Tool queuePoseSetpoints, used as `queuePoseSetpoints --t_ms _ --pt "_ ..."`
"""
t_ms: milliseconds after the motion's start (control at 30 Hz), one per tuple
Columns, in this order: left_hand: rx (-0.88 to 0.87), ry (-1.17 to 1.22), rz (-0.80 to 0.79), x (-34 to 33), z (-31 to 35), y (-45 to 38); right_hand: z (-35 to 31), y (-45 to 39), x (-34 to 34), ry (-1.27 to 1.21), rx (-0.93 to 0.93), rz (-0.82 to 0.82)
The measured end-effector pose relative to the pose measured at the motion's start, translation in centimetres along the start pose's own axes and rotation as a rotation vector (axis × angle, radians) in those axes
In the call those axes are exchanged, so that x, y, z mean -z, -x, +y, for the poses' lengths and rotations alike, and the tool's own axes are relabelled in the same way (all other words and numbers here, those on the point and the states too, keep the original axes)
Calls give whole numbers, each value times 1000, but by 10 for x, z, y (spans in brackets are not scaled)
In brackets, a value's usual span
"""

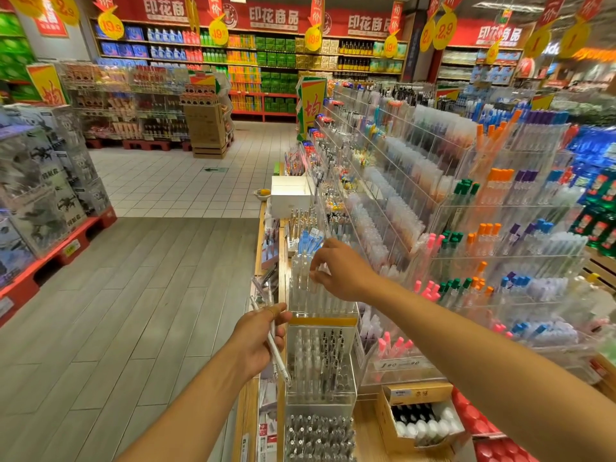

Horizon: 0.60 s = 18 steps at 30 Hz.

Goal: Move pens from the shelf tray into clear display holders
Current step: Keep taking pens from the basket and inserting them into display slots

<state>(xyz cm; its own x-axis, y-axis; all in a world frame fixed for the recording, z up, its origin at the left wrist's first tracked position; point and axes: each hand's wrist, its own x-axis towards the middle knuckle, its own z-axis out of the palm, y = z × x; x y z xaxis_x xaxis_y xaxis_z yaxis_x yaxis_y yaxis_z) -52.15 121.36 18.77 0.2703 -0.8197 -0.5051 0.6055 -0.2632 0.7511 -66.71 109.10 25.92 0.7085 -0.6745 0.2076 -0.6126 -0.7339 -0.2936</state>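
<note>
2 or so white pens (275, 341) sit in my left hand (258, 341), fingers curled round them, long axis running up-left to down-right, tips pointing down toward the lower holder. Clear display holder (321, 295) w/ white pens stands just right of that hand, slightly further away. My right hand (340, 270) is nearer it, right on top, fingertips pinching at pen tops there; can't tell if it's actually gripping 1. Next pen prob goes left hand to right hand, then straight down into the holder on the counter (366, 428).
</note>
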Motion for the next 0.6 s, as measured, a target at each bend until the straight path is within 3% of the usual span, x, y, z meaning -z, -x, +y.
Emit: queuePoseSetpoints --t_ms 267,367,467,600 --pt "-24 -53 -101 -1 1 2 -7 -2 -1 95 -38 5" --pt "-38 -58 -172 -1 2 4 -12 2 3 -11 -4 37" --pt "-48 -35 -259 -4 3 6 -23 6 5 -136 113 -50" --pt "-85 -54 -337 -11 1 9 -34 10 0 -218 77 -123"
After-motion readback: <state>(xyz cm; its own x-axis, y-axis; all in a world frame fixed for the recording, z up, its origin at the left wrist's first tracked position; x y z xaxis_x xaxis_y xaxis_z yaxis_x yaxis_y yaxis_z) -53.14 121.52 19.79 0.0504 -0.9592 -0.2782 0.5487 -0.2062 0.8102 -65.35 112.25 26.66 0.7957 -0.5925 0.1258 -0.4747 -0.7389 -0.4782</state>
